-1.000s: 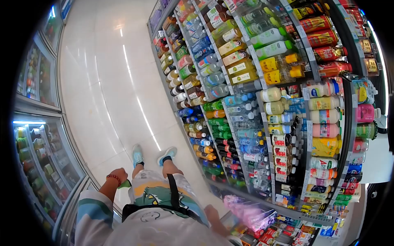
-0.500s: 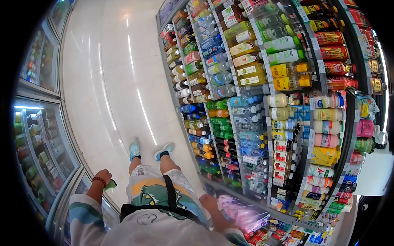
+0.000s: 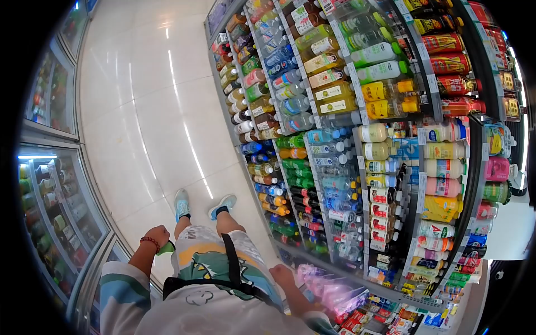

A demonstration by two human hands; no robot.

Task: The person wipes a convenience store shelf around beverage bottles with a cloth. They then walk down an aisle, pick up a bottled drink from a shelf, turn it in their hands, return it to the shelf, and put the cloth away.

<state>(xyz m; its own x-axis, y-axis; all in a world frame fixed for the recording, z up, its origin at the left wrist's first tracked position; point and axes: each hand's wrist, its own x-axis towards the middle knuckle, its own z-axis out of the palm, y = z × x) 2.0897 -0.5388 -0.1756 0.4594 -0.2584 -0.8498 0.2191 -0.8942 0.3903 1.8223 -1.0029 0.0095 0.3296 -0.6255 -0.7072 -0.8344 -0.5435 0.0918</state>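
Observation:
My left hand (image 3: 157, 235), with a beaded bracelet at the wrist, hangs beside my shorts at the lower left. Its fingers are curled round a green-and-white item (image 3: 166, 249), mostly covered by the hand and forearm; its kind I cannot tell. On the other side, my right hand (image 3: 282, 275) hangs low by my hip, its fingers hidden beneath the back of the hand. A shiny pink plastic-wrapped bundle (image 3: 332, 287) lies just right of that hand, overlapped by the forearm in this view.
Shelves of bottled drinks (image 3: 329, 151) line my right side, with packaged goods (image 3: 385, 318) at the lower right. Glass-door coolers (image 3: 61, 206) run along the left. Between them stretches a pale tiled aisle floor (image 3: 151, 95), where my shoes (image 3: 222, 206) stand.
My left hand has swung right, closer to my shorts, carrying the green-and-white item. The view has shifted slightly; my right hand and feet stay almost where they were.

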